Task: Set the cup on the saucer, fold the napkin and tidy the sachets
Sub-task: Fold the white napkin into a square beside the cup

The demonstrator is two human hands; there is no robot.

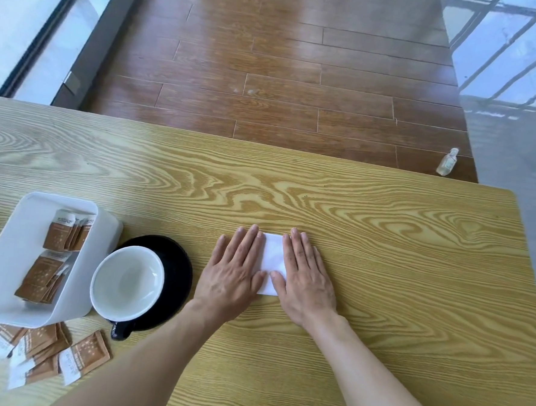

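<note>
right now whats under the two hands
A folded white napkin lies flat under the left hand and right hand; only its middle strip shows, its side edges are covered by the palms.

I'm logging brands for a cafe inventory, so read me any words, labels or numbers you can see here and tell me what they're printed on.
Nothing here reads clearly.
Sachets in the white bin: a dark band of print on the white top strip of the upper sachets, too blurred to read.
Loose sachets on the table: faint print on the white ends, too small to read.
Small bottle on the floor: a pale label, unreadable.
Cup, saucer, napkin: no text visible.
</note>
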